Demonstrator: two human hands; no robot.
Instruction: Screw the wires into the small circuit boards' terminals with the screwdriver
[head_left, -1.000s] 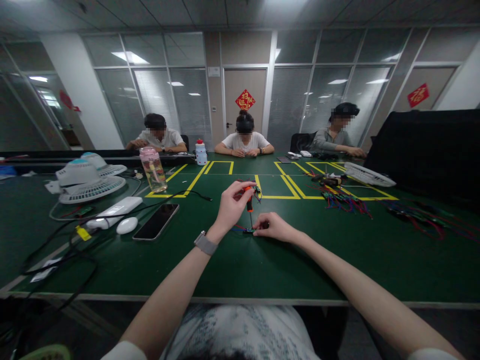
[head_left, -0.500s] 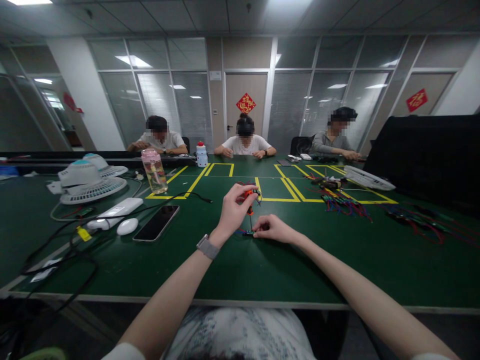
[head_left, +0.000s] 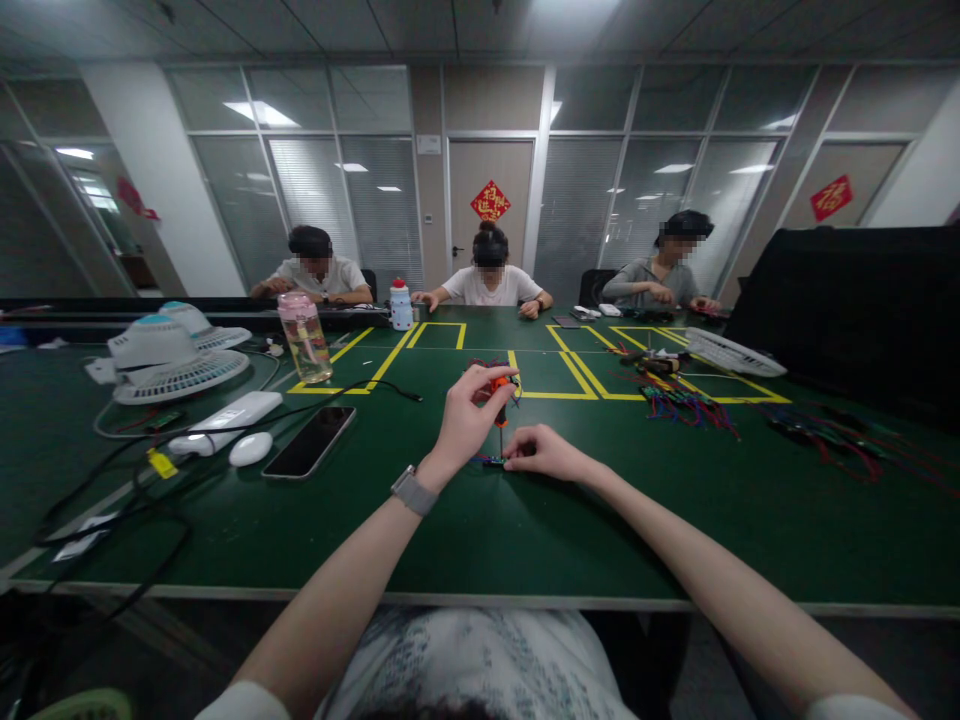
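Observation:
My left hand is closed round the orange and black handle of a screwdriver, which stands upright with its shaft pointing down. The tip meets a small green circuit board lying on the table, with thin red and blue wires at its left end. Fingers of my right hand pinch the board's right end and rest close to the shaft. Part of the board is hidden by those fingers. Just beyond my left hand are some thin wires, partly covered by it.
Left on the green table are a phone, a white mouse, a power strip, fans and a pink-lidded bottle. Wired boards and a dark monitor are at right. Three people sit opposite.
My hands keep nearly the same hold on the screwdriver and board. The view has shifted slightly. Across the table, the middle person's hand has moved outward to the left.

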